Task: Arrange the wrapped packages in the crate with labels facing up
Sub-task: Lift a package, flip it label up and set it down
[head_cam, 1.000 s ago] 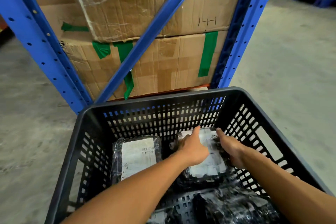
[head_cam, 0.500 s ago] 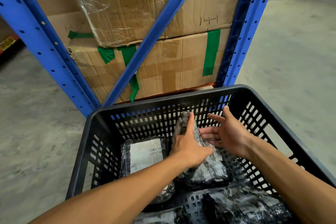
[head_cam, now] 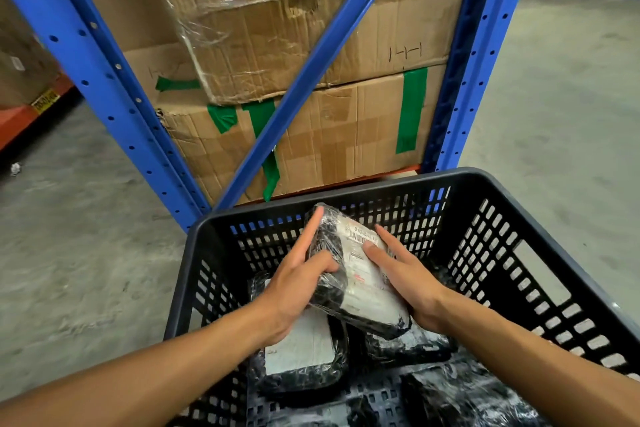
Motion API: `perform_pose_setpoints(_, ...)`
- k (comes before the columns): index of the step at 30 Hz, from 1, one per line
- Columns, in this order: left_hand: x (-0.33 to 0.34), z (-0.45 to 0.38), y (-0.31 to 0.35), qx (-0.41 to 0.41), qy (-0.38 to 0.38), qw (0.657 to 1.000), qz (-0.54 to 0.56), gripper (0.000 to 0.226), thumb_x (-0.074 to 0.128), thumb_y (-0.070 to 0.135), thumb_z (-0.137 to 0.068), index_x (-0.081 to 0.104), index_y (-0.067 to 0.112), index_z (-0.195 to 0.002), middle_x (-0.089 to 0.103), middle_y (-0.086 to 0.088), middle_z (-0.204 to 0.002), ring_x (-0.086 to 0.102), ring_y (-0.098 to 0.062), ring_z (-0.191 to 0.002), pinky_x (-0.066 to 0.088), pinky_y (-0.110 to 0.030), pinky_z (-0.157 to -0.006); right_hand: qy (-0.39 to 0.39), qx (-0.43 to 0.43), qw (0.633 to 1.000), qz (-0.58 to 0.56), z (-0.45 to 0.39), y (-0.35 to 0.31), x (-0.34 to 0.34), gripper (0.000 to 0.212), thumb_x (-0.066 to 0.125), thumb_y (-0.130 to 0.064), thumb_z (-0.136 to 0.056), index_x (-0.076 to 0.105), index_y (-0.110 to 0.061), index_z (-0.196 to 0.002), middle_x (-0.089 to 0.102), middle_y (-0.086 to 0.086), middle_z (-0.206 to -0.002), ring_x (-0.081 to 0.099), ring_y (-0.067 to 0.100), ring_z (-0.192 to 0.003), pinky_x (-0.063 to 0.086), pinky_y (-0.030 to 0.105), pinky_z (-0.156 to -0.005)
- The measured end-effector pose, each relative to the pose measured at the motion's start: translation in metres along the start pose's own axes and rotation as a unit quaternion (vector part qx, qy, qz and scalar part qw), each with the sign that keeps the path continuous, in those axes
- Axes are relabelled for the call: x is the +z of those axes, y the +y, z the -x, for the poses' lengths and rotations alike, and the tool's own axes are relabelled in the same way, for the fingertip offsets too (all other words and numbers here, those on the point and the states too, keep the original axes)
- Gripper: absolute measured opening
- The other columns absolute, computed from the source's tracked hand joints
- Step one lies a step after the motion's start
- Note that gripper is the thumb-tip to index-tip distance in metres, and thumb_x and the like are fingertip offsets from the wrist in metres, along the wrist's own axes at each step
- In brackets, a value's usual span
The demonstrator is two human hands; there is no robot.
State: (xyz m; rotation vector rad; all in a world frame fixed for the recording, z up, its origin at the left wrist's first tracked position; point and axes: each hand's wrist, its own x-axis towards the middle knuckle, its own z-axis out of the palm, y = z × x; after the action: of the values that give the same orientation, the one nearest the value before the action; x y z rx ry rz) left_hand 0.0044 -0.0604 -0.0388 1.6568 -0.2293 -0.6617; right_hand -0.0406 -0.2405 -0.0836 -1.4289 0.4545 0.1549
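A black slotted plastic crate [head_cam: 349, 185] fills the lower right. Above its floor I hold a black wrapped package [head_cam: 349, 274], tilted, its white label turned up and right. My left hand [head_cam: 298, 284] grips its left edge; my right hand [head_cam: 405, 274] presses flat on the label side. Under my left hand a second package [head_cam: 304, 350] lies flat with its white label up. A third black package [head_cam: 408, 347] lies beneath the held one, its label not visible. More wrapped packages [head_cam: 464, 395] lie at the crate's near end.
A blue steel rack [head_cam: 104, 80] with a diagonal brace stands just behind the crate, holding stacked cardboard boxes [head_cam: 311, 45] with green tape. Grey concrete floor [head_cam: 561, 97] spreads left and right. An orange beam [head_cam: 20, 121] runs at far left.
The package lay flat in the crate a second ago. My hands stood it on edge, then lifted it and turned its label upward; my right hand now rests on the label.
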Motion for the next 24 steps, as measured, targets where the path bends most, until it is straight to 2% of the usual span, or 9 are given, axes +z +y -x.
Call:
perform_pose_setpoints(3,-0.020,0.010,-0.003,-0.025,-0.004,0.997,-0.068,0.084,0.059,0.014,-0.080,0.036,0.069,-0.138,0.044,0.011,-0.155,0.052,-0.014,-0.132,0.044,-0.042,-0.110,-0.013,-0.033,0.998,0.043,0.004,-0.004,0.013,0.070,0.064,-0.035,-0.093,0.027,-0.041,-0.152,0.061,-0.011,-0.124,0.075,0.012,-0.090,0.062,0.030,-0.074)
perform_pose_setpoints(5,-0.027,0.016,-0.009,-0.051,0.018,0.993,-0.105,0.083,0.059,0.014,-0.085,0.030,0.069,-0.140,0.062,0.013,-0.134,0.065,-0.020,-0.117,0.054,-0.042,-0.100,-0.033,-0.047,0.996,0.074,0.006,-0.008,0.022,0.072,0.066,-0.029,-0.093,0.027,-0.039,-0.153,0.060,-0.017,-0.116,0.075,0.009,-0.088,0.062,0.027,-0.073)
perform_pose_setpoints(7,-0.034,0.020,-0.016,-0.058,0.044,0.990,-0.122,0.075,0.056,0.016,-0.095,0.027,0.062,-0.146,0.064,0.024,-0.115,0.069,-0.009,-0.101,0.057,-0.028,-0.086,-0.055,-0.042,0.992,0.102,0.007,-0.010,0.033,0.077,0.067,-0.026,-0.092,0.023,-0.036,-0.155,0.061,-0.016,-0.115,0.073,0.009,-0.093,0.061,0.026,-0.077)
perform_pose_setpoints(11,-0.047,0.024,-0.025,-0.071,0.100,0.985,-0.118,0.058,0.050,0.026,-0.102,0.031,0.055,-0.149,0.058,0.023,-0.121,0.060,0.007,-0.094,0.049,-0.018,-0.077,-0.088,-0.033,0.984,0.150,0.009,-0.003,0.055,0.085,0.067,-0.021,-0.092,0.013,-0.034,-0.157,0.061,-0.010,-0.119,0.070,0.013,-0.100,0.059,0.034,-0.088)
perform_pose_setpoints(13,-0.051,0.027,-0.031,-0.088,0.136,0.979,-0.122,0.055,0.050,0.026,-0.102,0.034,0.055,-0.146,0.062,0.022,-0.113,0.066,-0.001,-0.092,0.055,-0.026,-0.078,-0.103,-0.035,0.979,0.171,0.010,0.001,0.066,0.086,0.065,-0.019,-0.093,0.008,-0.033,-0.157,0.059,-0.012,-0.115,0.067,0.018,-0.106,0.056,0.040,-0.095)
perform_pose_setpoints(16,-0.053,0.028,-0.040,-0.126,0.161,0.969,-0.139,0.055,0.050,0.028,-0.098,0.034,0.059,-0.141,0.070,0.013,-0.102,0.073,-0.020,-0.090,0.060,-0.045,-0.086,-0.117,-0.021,0.973,0.198,0.008,0.005,0.076,0.083,0.061,-0.022,-0.096,0.006,-0.033,-0.157,0.057,-0.021,-0.104,0.069,0.028,-0.104,0.058,0.038,-0.090)
perform_pose_setpoints(19,-0.053,0.026,-0.046,-0.160,0.155,0.965,-0.140,0.058,0.049,0.031,-0.096,0.030,0.057,-0.144,0.071,0.004,-0.107,0.074,-0.027,-0.093,0.059,-0.050,-0.087,-0.123,-0.008,0.967,0.222,0.004,0.008,0.076,0.081,0.060,-0.023,-0.097,0.007,-0.031,-0.158,0.056,-0.003,-0.135,0.070,0.018,-0.100,0.059,0.031,-0.087)
perform_pose_setpoints(21,-0.052,0.026,-0.049,-0.182,0.142,0.962,-0.145,0.062,0.048,0.030,-0.096,0.026,0.056,-0.148,0.071,0.002,-0.109,0.073,-0.030,-0.096,0.059,-0.050,-0.087,-0.129,-0.007,0.961,0.245,0.004,0.012,0.075,0.081,0.060,-0.026,-0.096,0.008,-0.032,-0.158,0.043,-0.004,-0.147,0.066,0.019,-0.111,0.057,0.025,-0.085)
perform_pose_setpoints(24,-0.050,0.025,-0.049,-0.206,0.112,0.959,-0.158,0.071,0.047,0.026,-0.096,0.016,0.056,-0.152,0.068,0.000,-0.118,0.073,-0.029,-0.096,0.059,-0.049,-0.087,-0.119,-0.035,0.946,0.301,0.005,0.023,0.073,0.083,0.060,-0.039,-0.093,0.006,-0.038,-0.156,0.025,-0.002,-0.161,0.049,0.027,-0.133,0.047,0.044,-0.106)
